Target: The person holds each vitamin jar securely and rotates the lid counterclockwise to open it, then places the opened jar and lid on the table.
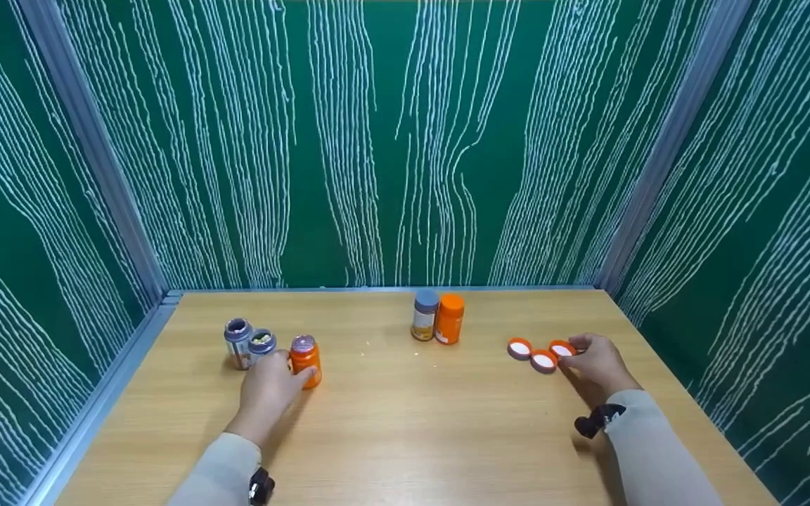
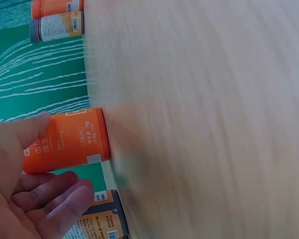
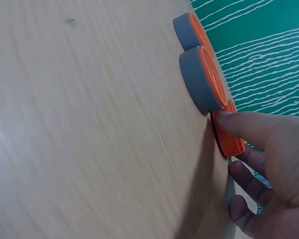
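Note:
My left hand (image 1: 269, 391) is around an uncapped orange bottle (image 1: 305, 364) standing on the left of the table. In the left wrist view its thumb lies along one side of the bottle, with the fingers loosely bent at the other. Two uncapped grey bottles stand just left of it: one (image 1: 238, 344) with a dark mouth, one (image 1: 261, 341) with pale contents showing. On the right, my right hand (image 1: 598, 364) pinches an orange cap (image 3: 228, 134) at its edge. Two grey caps with orange inner rims (image 3: 202, 82) lie beside it, openings up.
A capped grey bottle (image 1: 425, 316) and a capped orange bottle (image 1: 451, 320) stand side by side near the table's back edge. Small pale bits (image 1: 367, 344) lie on the wooden table (image 1: 412, 436). Green walls (image 1: 391, 140) with white streaks enclose three sides.

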A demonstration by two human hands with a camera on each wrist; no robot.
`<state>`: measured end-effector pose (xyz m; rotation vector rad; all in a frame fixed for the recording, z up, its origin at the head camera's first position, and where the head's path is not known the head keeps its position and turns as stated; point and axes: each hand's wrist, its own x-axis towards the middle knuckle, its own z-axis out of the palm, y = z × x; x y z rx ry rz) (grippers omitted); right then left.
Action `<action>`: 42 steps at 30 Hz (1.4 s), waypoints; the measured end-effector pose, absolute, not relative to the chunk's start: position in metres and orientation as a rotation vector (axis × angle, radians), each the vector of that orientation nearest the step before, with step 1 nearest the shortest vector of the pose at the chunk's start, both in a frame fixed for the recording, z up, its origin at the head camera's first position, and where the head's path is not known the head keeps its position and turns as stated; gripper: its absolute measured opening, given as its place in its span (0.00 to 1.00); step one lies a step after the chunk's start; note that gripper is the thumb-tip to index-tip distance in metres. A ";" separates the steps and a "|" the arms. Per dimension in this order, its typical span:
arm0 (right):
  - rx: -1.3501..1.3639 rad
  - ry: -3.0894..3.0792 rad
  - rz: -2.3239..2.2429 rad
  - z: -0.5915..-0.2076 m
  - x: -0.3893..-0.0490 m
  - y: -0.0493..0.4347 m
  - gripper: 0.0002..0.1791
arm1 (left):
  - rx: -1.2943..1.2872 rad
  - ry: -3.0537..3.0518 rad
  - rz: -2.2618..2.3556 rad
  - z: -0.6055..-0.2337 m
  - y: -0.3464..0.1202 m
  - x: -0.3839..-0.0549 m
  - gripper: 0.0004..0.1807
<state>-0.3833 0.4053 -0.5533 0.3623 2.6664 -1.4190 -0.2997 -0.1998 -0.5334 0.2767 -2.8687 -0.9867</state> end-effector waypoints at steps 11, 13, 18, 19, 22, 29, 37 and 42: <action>0.428 2.422 -1.587 -0.526 -0.367 0.397 0.40 | 0.330 -2.900 -0.974 -0.526 -0.204 -0.296 0.21; 0.473 2.356 -1.660 -0.517 -0.361 0.392 0.40 | 0.337 -2.902 -0.995 -0.522 -0.204 -0.295 0.21; 0.509 2.239 -1.815 -0.503 -0.357 0.381 0.39 | 0.271 -2.919 -0.956 -0.511 -0.199 -0.292 0.18; 0.491 2.260 -1.802 -0.503 -0.359 0.379 0.39 | 0.242 -2.920 -0.935 -0.510 -0.197 -0.292 0.18; 0.395 2.435 -1.648 -0.506 -0.376 0.375 0.35 | 0.153 -2.895 -0.868 -0.508 -0.190 -0.292 0.19; -0.033 2.840 -1.285 -0.505 -0.412 0.344 0.33 | -0.086 -2.763 -0.847 -0.507 -0.164 -0.295 0.18; -0.171 2.889 -1.248 -0.483 -0.425 0.272 0.31 | -0.227 -2.770 -0.977 -0.504 -0.127 -0.306 0.27; -0.219 2.875 -1.252 -0.473 -0.430 0.227 0.29 | -0.236 -2.817 -0.984 -0.501 -0.108 -0.317 0.31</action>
